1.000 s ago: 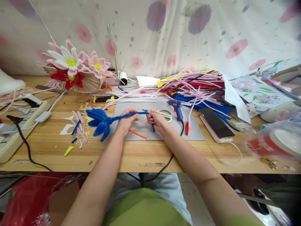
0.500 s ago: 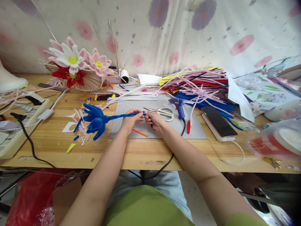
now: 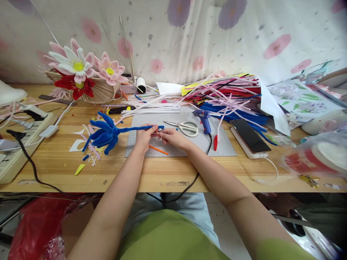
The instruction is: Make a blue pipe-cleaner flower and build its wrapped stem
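Note:
A fuzzy blue pipe cleaner flower [image 3: 105, 133] lies sideways, its petals pointing left above the paper scraps. My left hand [image 3: 145, 137] is closed around its long wrapped blue stem [image 3: 130, 129], near the stem's right end. The stem's tip shows just past my left fingers. My right hand [image 3: 172, 138] has its fingers pinched together just below that tip, meeting my left fingertips; what it pinches is hidden. Behind the right hand, white-handled scissors [image 3: 189, 128] rest on the grey cutting mat [image 3: 225, 144]. An orange pipe cleaner piece [image 3: 158, 150] lies below the hands.
A blue glue gun [image 3: 204, 121] sits on the mat, its black cord running off the table's front edge. Bundled pipe cleaners [image 3: 225, 90] are heaped behind. A phone [image 3: 249, 135] lies at right, a power strip [image 3: 24, 148] at left. Finished flowers [image 3: 78, 66] stand back left.
My right fingers have slid off the stem's tip to just below it. A blue end that hung under my right hand no longer shows. The view has shifted slightly.

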### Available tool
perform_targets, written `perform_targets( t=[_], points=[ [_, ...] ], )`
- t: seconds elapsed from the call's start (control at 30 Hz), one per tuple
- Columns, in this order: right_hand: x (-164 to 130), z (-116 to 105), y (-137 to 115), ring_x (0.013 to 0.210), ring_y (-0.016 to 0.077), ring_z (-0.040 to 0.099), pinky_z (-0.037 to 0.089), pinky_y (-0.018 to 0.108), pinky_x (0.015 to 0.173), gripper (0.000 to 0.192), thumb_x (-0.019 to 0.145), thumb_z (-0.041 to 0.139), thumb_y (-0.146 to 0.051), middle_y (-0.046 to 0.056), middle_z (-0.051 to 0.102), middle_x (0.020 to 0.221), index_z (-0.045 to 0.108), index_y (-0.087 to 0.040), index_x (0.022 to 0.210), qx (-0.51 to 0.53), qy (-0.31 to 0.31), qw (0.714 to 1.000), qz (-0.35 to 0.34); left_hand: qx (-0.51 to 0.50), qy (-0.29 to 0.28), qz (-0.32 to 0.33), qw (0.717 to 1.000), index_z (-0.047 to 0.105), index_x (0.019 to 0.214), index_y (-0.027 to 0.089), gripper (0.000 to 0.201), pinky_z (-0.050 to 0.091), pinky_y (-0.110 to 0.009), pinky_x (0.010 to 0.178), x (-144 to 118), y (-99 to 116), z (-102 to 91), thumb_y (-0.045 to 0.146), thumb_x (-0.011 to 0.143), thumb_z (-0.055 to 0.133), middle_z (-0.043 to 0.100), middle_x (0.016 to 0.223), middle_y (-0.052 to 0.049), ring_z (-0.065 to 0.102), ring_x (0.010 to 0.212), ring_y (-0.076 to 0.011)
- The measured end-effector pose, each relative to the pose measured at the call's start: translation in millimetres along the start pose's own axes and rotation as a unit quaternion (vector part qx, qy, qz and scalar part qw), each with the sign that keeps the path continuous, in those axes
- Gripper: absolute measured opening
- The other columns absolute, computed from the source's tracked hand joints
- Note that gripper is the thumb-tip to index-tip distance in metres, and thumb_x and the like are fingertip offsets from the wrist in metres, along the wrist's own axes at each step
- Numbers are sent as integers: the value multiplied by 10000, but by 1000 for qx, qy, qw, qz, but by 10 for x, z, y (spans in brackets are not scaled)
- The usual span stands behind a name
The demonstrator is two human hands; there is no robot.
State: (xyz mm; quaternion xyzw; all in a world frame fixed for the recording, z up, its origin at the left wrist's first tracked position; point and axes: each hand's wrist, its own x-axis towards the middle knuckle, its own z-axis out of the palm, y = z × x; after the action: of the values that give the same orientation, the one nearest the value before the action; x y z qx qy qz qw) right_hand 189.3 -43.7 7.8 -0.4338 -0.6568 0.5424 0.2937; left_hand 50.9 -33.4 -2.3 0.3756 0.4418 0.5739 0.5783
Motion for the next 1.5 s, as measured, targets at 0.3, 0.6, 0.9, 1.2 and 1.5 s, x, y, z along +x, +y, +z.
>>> perform_targets(
  t=[0.3, 0.6, 0.9, 1.2, 1.5],
  points=[
    [4, -214, -5, 612, 104, 453, 313, 222, 621, 250, 831, 418, -321, -10, 537, 625, 600, -173, 746, -219, 157, 958, -99, 56, -55, -6, 997, 585, 577, 133, 214, 390, -213, 413, -6, 18, -19, 268, 508, 735, 554, 481, 15, 467, 394, -69],
    [-78, -29, -85, 645, 108, 468, 314, 221, 644, 251, 860, 362, -261, 2, 552, 676, 583, -169, 783, -282, 44, 951, -123, 73, 15, 60, 995, 579, 591, 139, 205, 408, -214, 432, 31, -21, -38, 285, 545, 716, 560, 492, 21, 490, 399, -73],
    [40, -211, 102, 677, 124, 494, 326, 227, 649, 237, 855, 384, -264, 20, 592, 720, 573, -174, 745, -288, 112, 945, -103, 38, -57, 6, 998, 583, 588, 133, 249, 411, -212, 426, -5, 2, 3, 302, 496, 741, 564, 494, 15, 490, 410, -74],
    [-58, -9, -69, 731, 142, 514, 322, 244, 667, 255, 877, 351, -274, 43, 616, 815, 589, -184, 856, -339, 63, 932, -112, 148, 12, 100, 984, 586, 599, 143, 191, 397, -198, 431, 74, -15, -85, 287, 567, 707, 573, 500, 13, 504, 408, -75],
    [62, -189, 172, 688, 125, 511, 340, 231, 666, 244, 845, 414, -295, 14, 607, 721, 611, -171, 774, -259, 107, 957, -80, 77, -70, 26, 994, 576, 591, 141, 242, 410, -217, 425, 23, 15, -42, 308, 520, 736, 573, 495, 10, 495, 398, -81]
  ],
)
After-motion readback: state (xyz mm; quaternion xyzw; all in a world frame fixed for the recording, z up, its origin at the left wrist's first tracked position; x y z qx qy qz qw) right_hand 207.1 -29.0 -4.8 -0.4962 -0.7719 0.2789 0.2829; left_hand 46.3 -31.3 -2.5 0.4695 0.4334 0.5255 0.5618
